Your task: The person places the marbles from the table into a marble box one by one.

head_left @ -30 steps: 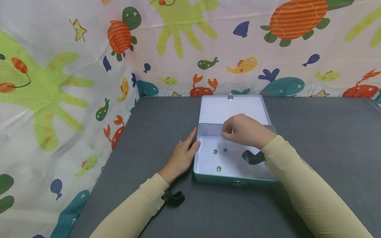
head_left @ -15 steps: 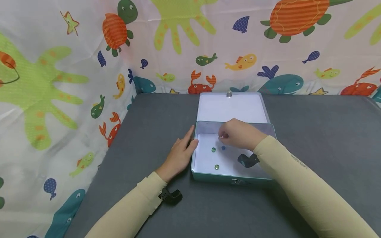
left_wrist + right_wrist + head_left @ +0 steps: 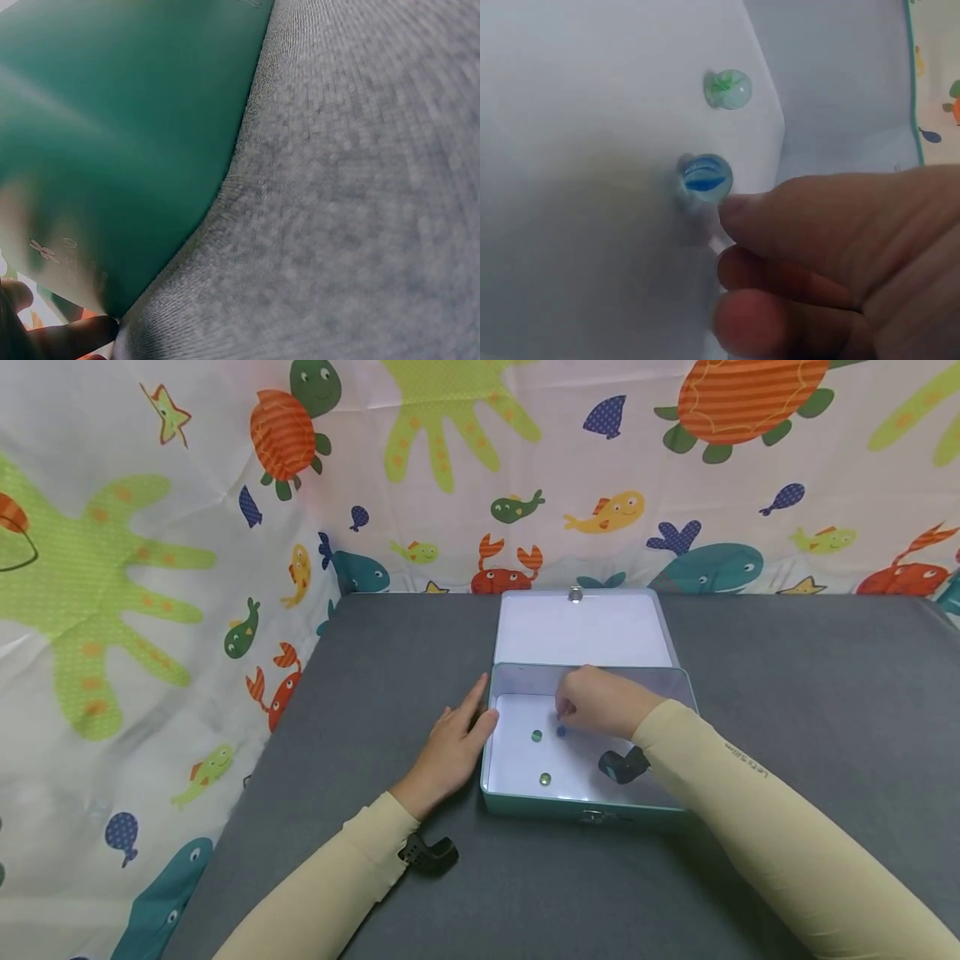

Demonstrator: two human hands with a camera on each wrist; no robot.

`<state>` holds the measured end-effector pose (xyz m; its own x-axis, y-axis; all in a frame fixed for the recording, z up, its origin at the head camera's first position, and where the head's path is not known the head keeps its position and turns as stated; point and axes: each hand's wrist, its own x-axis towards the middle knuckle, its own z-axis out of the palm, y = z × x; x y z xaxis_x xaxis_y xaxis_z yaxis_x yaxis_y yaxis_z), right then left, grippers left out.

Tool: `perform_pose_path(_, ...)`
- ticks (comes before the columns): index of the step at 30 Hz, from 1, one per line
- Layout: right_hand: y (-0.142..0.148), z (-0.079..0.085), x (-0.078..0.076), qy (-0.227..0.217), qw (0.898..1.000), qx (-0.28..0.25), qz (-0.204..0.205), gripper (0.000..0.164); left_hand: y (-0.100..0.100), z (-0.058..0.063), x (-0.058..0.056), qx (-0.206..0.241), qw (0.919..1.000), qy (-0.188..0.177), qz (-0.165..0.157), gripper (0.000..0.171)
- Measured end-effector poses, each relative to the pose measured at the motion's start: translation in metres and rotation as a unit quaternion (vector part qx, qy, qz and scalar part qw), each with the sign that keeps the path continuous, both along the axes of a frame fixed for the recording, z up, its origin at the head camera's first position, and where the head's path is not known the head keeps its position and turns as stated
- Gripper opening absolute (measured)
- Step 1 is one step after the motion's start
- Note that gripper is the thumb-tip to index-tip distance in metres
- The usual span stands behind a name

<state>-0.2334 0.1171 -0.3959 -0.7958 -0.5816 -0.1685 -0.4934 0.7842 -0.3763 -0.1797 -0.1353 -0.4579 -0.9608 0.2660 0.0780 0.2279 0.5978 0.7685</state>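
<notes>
R hand [image 3: 603, 702] is brought nearer blue marble [image 3: 707, 178]; grip narrow, contents can't be told; box [image 3: 525, 806] touched by L hand [image 3: 446, 752], spread wide; marble-handling prob. underway; fine control needed next.

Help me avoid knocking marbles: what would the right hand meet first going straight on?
The right hand would probably meet the blue marble first, close by its thumb; whether they touch is unclear.

Your sleeves [image 3: 750, 810]: pale cream, dark lettering on the right one. Box [image 3: 525, 805]: teal outside, white inside. You have a blue-swirled marble [image 3: 708, 178], green-swirled marble [image 3: 730, 90], greenish marble [image 3: 545, 779]. Counter [image 3: 810, 693]: grey. Curtain [image 3: 442, 522]: white, orange-striped turtles [image 3: 750, 397], teal whales [image 3: 708, 570], red crabs [image 3: 501, 580].
</notes>
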Motion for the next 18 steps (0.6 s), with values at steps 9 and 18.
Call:
perform_pose_path(9,-0.0006,-0.0046,-0.0029,-0.012,1.000,-0.006,0.018,0.009,-0.0018,0.0002,0.0002,-0.002,1.0000,-0.001,0.003,0.065)
perform_pose_path(18,0.0034,-0.0057,-0.0012,-0.019,1.000,0.000,0.006,0.018,0.0002,0.0019,0.0009,0.001,1.0000,-0.008,0.001,0.066)
